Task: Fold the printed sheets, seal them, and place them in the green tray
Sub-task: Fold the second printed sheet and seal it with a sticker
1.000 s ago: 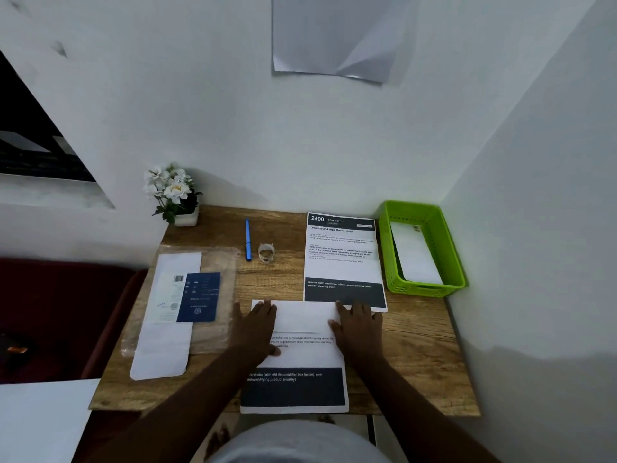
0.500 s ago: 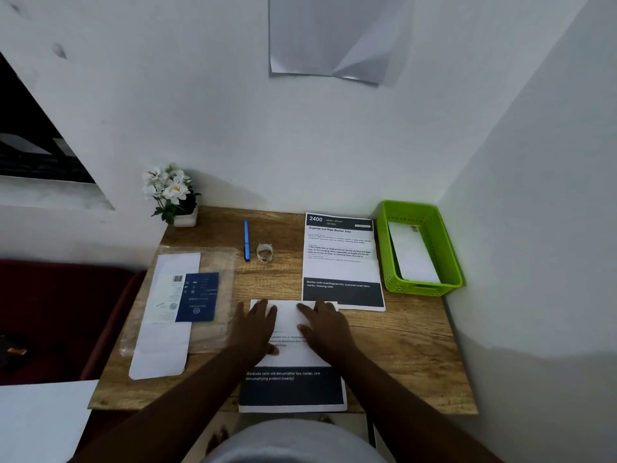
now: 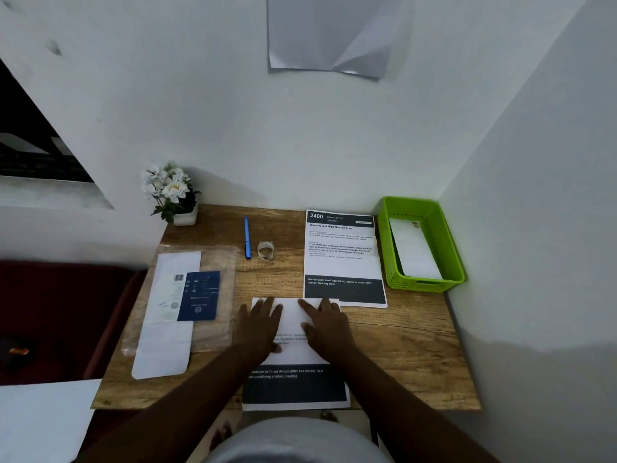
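A printed sheet [image 3: 293, 385] lies at the desk's front edge, its top part folded down towards me so a blank white flap faces up. My left hand [image 3: 262, 325] and my right hand [image 3: 325, 324] both press flat on that flap, fingers spread, side by side. A second printed sheet [image 3: 344, 259] lies flat and unfolded just beyond them. The green tray [image 3: 424, 284] stands at the back right corner with a folded white sheet [image 3: 415, 252] inside. A small roll of clear tape [image 3: 266, 250] sits behind the hands.
A blue pen [image 3: 247, 237] lies beside the tape. On the left are a clear plastic sleeve [image 3: 227, 262] with a long white paper [image 3: 167, 339] and a dark blue card [image 3: 199, 295]. A white flower pot [image 3: 173, 195] stands at the back left. Walls close the back and right.
My right hand has slid left along the folded flap, from its right end towards the middle, ending close to the left hand. The left hand has stayed in place.
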